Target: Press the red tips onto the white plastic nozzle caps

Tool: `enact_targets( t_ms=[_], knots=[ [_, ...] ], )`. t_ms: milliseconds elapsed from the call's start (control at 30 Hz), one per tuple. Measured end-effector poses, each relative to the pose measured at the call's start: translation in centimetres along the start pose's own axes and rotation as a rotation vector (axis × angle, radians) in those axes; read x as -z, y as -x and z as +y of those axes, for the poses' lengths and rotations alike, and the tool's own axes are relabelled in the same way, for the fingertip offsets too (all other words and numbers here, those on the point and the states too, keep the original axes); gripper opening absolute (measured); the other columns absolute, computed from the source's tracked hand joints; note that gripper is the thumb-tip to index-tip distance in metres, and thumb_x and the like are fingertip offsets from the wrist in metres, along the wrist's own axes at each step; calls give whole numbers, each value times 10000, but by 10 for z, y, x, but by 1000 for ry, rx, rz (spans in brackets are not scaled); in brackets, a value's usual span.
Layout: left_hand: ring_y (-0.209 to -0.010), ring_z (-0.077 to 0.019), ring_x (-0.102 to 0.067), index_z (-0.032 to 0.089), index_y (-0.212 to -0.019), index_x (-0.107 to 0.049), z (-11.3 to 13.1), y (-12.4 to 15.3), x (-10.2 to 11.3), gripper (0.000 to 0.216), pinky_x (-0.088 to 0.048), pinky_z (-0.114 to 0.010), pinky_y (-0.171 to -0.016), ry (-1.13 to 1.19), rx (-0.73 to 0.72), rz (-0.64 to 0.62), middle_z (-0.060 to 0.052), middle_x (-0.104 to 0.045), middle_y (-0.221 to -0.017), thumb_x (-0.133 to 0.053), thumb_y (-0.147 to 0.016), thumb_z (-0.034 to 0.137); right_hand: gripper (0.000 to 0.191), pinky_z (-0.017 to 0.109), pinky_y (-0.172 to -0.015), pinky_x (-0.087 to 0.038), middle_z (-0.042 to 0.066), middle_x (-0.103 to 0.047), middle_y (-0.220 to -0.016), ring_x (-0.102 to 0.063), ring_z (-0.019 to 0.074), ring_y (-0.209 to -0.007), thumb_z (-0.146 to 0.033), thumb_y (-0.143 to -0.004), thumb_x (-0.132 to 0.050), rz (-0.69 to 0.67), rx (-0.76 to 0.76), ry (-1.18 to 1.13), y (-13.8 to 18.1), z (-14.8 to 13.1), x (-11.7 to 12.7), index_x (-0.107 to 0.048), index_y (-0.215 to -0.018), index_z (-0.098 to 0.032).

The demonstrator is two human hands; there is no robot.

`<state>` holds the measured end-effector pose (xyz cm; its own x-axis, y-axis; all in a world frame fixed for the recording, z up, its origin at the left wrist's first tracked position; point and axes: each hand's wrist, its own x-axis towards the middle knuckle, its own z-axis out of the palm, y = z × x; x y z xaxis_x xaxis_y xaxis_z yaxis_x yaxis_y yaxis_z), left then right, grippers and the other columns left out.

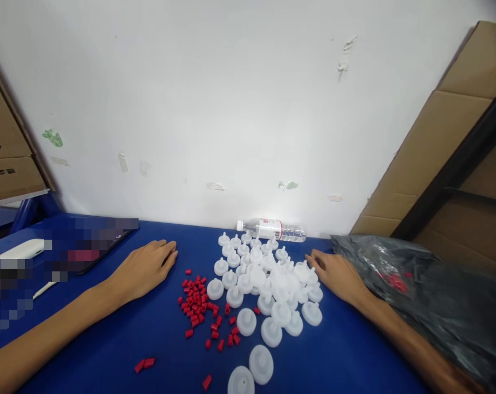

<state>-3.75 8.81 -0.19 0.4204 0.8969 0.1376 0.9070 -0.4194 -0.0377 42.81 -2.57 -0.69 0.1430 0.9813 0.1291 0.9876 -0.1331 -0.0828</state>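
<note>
My left hand (pixel 151 268) rests palm down on the blue tabletop, left of a heap of small red tubular caps (pixel 196 295). Its fingers lie loosely bent with the thumb apart, and no object shows in it. On the right, my right hand (pixel 338 273) also lies on the table, open with fingers slightly curled, at the edge of a pile of white plastic discs with short stems (pixel 282 284). Its fingertips are close to the outermost discs; whether they touch I cannot tell. Some discs stand singly towards the front, and a few red caps lie scattered.
Behind the pile a clear plastic bottle (pixel 272 229) lies on its side by the white wall. A grey plastic bag (pixel 428 295) with red pieces is at right, beside cardboard (pixel 432 142). A dark flat item (pixel 108 243) and a white device (pixel 24 248) lie at left.
</note>
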Motion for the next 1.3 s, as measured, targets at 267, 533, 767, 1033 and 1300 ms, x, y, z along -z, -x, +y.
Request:
enact_targets(
  t_ms=[267,533,767,1033,1300],
  knots=[
    [-1069,-237,-708,173,-1233,-673,0,1,0,294,-609,-458,-935,35,-1,13,-83,-704,-1235,-672,-1034,390,279,348,-757,-593,16,-706,-945,-686,156,-789,-444,-1060,-624,12,15,-3,-1,2,-2,-687,-1068,-172],
    [-1069,-238,-708,169,-1232,-673,1,1,2,296,-609,-460,-934,25,-3,3,-83,-705,-1230,-672,-1034,389,274,351,-765,-600,20,-712,-958,-693,159,-803,-437,-1060,-627,2,8,0,0,1,-1,-690,-1075,-171],
    [-1087,-242,-705,172,-1239,-672,1,0,2,297,-608,-464,-942,15,-1,-3,-85,-701,-1246,-673,-1033,387,282,345,-752,-591,15,-703,-944,-682,155,-786,-446,-1058,-625,14,17,-13,-1,3,-2,-685,-1067,-171],
    [-1059,-234,-710,170,-1226,-674,2,1,3,290,-612,-453,-926,16,-1,-6,-81,-706,-1225,-672,-1035,387,270,349,-762,-600,23,-713,-971,-694,158,-805,-435,-1058,-631,8,11,-11,-1,2,-2,-689,-1087,-172],
    [-1059,-234,-710,173,-1240,-670,-1,0,0,298,-615,-450,-921,11,-3,-1,-82,-704,-1230,-670,-1035,390,271,362,-782,-606,31,-719,-1004,-703,167,-836,-429,-1055,-638,0,1,-3,0,0,0,-690,-1110,-169]
  ],
)
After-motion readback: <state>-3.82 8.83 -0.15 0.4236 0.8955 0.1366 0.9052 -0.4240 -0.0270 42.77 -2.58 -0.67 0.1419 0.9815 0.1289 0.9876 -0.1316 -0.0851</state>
